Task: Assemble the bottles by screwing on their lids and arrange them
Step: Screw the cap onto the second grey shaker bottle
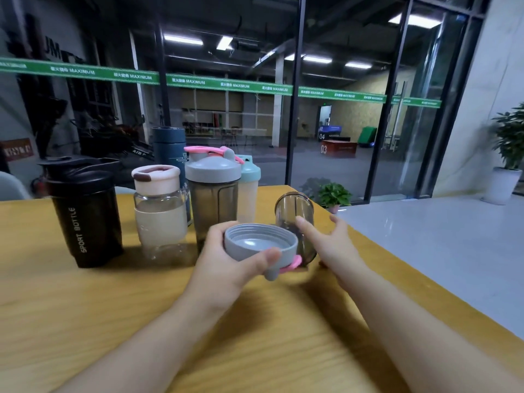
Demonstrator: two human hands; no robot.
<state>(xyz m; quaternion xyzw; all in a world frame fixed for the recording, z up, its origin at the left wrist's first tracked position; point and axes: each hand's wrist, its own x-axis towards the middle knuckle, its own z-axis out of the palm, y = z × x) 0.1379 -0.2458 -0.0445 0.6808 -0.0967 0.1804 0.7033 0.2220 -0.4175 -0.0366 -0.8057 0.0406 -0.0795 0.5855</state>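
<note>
1. A wooden counter (pixel 85 307) is seen from above, with two bare forearms reaching out over it from the near edge.
2. A grey screw lid (pixel 259 243) with a pink flip cap is held upside down in the left hand (pixel 226 265); its threaded inside is turned upward, and the thumb is curled over its near rim.
3. The right hand (pixel 334 245) is spread wide, fingers extended, around an open smoky bottle (pixel 295 222) that stands lidless just right of the lid. Whether the fingers touch the bottle cannot be told.
4. A row of bottles with lids on is set further back, to the left. At the far left stands a black bottle (pixel 85 217) marked "SPORT BOTTLE".
5. Beside it to the right is a clear bottle (pixel 160 211) with a cream sleeve and a pale pink lid.
6. Next to the right is a smoky bottle with grey lid (pixel 212 194), its flip cap pink.
7. Behind these are placed a dark blue flask (pixel 169 146) and a pale bottle with teal lid (pixel 249 188).
8. Beyond the counter, a glass wall (pixel 340 109) with a green stripe is seen.
</note>
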